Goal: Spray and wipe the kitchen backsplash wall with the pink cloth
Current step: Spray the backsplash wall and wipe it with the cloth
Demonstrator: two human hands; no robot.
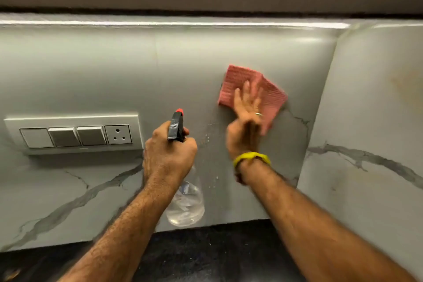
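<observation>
On the backsplash [91, 71]: your right hand [246, 119] presses the pink cloth [270, 94] flat, fingers straight.
Left hand [169, 155]: you grip the spray bottle [186, 204].

Switch panel [73, 133] juts left; corner [320, 121] bounds right.

The pink cloth [251, 89] lies flat and creased against the grey marble backsplash [91, 71], right of centre. The clear spray bottle [186, 204] with its black, red-tipped head is upright just left of it, nozzle facing the wall. Droplets [209, 138] speckle the backsplash between them.
</observation>
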